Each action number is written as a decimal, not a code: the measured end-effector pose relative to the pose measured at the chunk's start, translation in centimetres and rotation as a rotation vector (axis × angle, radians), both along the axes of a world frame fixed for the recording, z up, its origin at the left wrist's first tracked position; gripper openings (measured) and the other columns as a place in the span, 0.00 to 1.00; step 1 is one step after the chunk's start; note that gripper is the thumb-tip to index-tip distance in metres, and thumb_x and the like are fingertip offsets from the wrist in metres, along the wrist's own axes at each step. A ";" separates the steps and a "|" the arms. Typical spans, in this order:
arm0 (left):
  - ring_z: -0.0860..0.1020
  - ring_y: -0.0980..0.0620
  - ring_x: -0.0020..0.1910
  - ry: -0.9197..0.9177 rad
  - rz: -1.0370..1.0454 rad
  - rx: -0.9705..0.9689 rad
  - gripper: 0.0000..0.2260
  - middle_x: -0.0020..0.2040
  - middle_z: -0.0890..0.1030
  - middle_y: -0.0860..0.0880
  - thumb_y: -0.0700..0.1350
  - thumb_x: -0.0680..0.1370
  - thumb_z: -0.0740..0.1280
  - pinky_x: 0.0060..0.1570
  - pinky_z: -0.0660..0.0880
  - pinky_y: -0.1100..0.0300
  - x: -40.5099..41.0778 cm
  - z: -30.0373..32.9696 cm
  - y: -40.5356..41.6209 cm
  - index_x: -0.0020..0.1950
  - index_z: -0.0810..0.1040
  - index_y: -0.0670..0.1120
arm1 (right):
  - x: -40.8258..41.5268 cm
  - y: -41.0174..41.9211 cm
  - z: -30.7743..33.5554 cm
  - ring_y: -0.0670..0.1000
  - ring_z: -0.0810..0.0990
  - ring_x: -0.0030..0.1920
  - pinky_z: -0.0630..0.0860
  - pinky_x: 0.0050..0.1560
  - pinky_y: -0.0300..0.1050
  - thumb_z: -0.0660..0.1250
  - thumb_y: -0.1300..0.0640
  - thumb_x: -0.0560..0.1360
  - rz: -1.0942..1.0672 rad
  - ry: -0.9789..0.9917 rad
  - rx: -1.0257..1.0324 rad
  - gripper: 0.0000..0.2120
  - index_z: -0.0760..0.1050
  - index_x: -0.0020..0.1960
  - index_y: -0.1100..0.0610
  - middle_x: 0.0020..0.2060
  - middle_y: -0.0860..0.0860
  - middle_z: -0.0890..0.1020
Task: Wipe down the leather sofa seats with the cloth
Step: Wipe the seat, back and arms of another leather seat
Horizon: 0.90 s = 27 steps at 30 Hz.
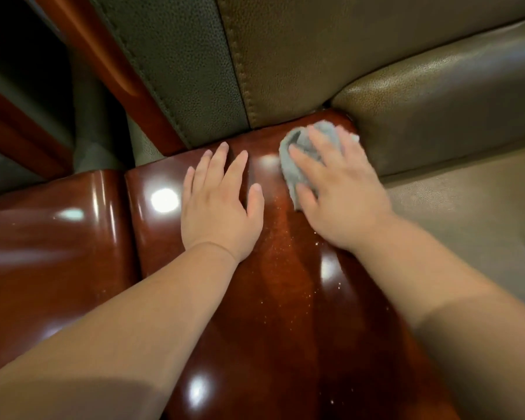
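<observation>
A crumpled grey cloth [303, 153] lies on the far end of the glossy red-brown wooden armrest [285, 283], close to the sofa's back. My right hand [340, 195] presses flat on top of it, fingers spread over the fabric. My left hand [222, 201] rests palm down on the armrest just left of the cloth, fingers apart and holding nothing. The brown leather seat [467, 225] lies to the right of the armrest. A leather cushion [437, 116] sits behind it.
Fine dust and pale crumbs speckle the armrest between my forearms. A second glossy wooden armrest [52, 250] adjoins on the left. The leather backrest [285, 56] rises behind, with a slanted wooden frame rail [115, 71] and a dark gap at far left.
</observation>
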State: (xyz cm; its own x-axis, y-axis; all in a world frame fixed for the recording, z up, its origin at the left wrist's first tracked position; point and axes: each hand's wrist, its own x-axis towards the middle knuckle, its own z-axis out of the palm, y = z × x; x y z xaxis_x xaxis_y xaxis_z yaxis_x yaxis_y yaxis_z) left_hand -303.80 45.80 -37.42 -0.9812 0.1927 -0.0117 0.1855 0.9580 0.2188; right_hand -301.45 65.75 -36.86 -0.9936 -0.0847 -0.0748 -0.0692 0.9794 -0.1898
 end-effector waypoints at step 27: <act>0.51 0.50 0.85 -0.159 -0.193 0.004 0.31 0.86 0.56 0.50 0.57 0.83 0.45 0.84 0.47 0.50 14.8 1.3 -8.4 0.86 0.58 0.48 | 9.7 -5.4 1.5 0.66 0.47 0.83 0.51 0.81 0.66 0.53 0.33 0.79 -0.068 -0.047 0.076 0.38 0.62 0.82 0.54 0.83 0.56 0.57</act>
